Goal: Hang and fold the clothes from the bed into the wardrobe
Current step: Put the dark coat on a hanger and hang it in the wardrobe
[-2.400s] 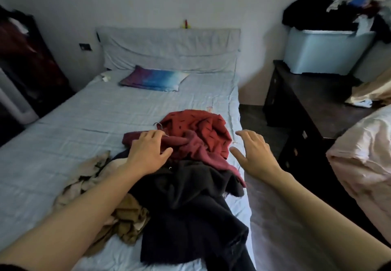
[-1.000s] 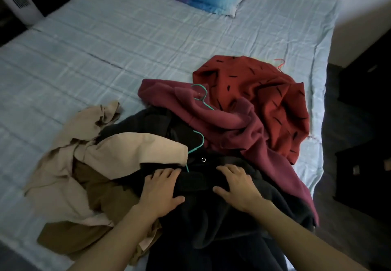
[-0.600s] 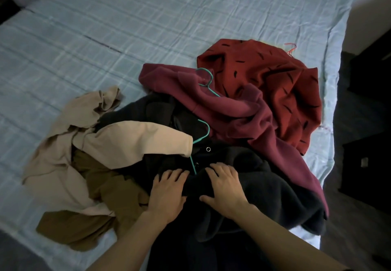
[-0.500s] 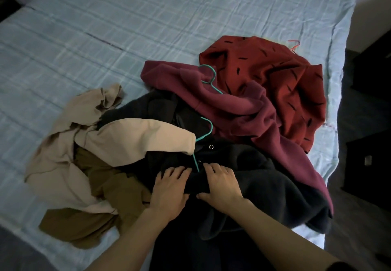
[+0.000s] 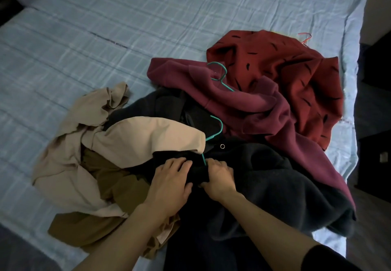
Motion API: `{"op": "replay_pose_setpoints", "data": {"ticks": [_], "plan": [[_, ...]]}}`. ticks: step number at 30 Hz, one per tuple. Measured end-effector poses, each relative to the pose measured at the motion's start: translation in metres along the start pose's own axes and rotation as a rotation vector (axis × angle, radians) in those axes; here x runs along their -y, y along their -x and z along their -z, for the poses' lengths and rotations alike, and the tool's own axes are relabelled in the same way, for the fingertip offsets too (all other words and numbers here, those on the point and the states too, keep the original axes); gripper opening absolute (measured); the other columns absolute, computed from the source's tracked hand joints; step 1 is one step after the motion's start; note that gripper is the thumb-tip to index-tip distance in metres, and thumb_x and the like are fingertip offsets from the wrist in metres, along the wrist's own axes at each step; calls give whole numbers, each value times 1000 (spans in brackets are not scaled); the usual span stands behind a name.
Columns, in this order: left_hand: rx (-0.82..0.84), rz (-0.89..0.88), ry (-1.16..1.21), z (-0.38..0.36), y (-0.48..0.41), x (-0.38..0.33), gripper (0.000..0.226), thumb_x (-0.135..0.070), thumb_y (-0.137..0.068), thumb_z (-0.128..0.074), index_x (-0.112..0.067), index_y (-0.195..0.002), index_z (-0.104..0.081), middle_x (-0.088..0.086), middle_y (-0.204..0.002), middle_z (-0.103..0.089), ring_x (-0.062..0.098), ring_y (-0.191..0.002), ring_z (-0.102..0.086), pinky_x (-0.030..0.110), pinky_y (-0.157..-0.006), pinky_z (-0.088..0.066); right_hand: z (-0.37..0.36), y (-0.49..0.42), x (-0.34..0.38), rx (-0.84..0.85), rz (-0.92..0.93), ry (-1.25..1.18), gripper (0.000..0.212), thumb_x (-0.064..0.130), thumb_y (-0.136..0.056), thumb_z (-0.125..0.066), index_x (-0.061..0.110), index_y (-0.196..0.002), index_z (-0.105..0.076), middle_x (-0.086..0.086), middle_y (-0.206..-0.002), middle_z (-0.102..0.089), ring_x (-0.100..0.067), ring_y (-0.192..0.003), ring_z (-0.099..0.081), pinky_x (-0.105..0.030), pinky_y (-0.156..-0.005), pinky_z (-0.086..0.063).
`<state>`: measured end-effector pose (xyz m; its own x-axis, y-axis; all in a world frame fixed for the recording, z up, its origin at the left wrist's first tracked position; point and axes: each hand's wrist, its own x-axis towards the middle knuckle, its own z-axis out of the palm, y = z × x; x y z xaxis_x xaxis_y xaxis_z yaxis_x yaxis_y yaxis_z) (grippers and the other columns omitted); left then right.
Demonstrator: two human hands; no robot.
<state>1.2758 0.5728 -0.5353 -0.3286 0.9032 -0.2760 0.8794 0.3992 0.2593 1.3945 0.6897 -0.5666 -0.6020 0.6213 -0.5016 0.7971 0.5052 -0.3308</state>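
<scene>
I see both hands low in the middle of the pile, close together on the dark fleece garment [image 5: 285, 188], a thick, nubbly charcoal piece that sprawls across the near right part of the bed [image 5: 105, 27]. My left hand [image 5: 171, 183] lies on the fabric with its fingers spread and nearly straight, pressing the cloth flat. My right hand [image 5: 219, 177] has its fingers curled over a bunched fold of the same fleece, thumb tucked under, right where the thin stem of a teal hanger [image 5: 221, 126] comes out of the cloth. That hanger's wire hook curves up just beyond my fingers, beside a small metal eyelet.

A soft maroon sweatshirt [image 5: 243, 103] drapes over the far side of the fleece, with a second teal hanger [image 5: 226, 72] hooked out of its neck. Further right lies a smoother rust-red garment [image 5: 285, 65] flecked with short black dashes. To the left, a crumpled beige garment [image 5: 148, 135] overlaps a brown one [image 5: 114, 179]. The bed's sheet is pale blue, checked and creased.
</scene>
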Motion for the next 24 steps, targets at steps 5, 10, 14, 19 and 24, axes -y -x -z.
{"op": "replay_pose_setpoints", "data": {"ticks": [5,10,14,19,24], "plan": [[-74,-52,-45,19,-11,-1,50,-44,-95,-49,-26,-142,-42,-5,-146,-41,15,-134,-37,36,-108,-39,4,5,-4,-56,2,-46,51,27,-83,-71,19,-127,-49,-1,-122,-59,-21,-119,-51,-40,-103,-39],[-123,-110,-158,32,-30,-8,39,-49,-96,-41,-28,-123,-61,4,-156,-32,25,-140,-31,44,-106,-39,21,12,-7,-129,18,-84,48,21,-83,-70,19,-126,-50,1,-121,-57,-19,-118,-51,-42,-102,-41],[-61,-68,-196,34,-50,-12,53,-55,-99,-27,-25,-117,-67,3,-163,-19,24,-146,-19,46,-113,-27,39,14,-12,-168,29,-95,43,16,-82,-69,19,-122,-52,2,-121,-55,-20,-115,-52,-43,-99,-45],[-109,-56,-182,46,-55,-8,62,-55,-97,-19,-20,-130,-57,-1,-147,-46,18,-131,-45,39,-105,-38,48,15,-13,-174,49,-106,38,14,-80,-68,19,-115,-54,1,-117,-56,-20,-111,-53,-42,-96,-48],[-160,2,-163,64,-37,18,58,-54,-98,-24,-18,-132,-54,1,-145,-47,19,-129,-47,38,-105,-41,52,18,-4,-180,58,-96,36,13,-78,-67,19,-112,-55,2,-114,-56,-20,-109,-54,-42,-94,-47]]}}
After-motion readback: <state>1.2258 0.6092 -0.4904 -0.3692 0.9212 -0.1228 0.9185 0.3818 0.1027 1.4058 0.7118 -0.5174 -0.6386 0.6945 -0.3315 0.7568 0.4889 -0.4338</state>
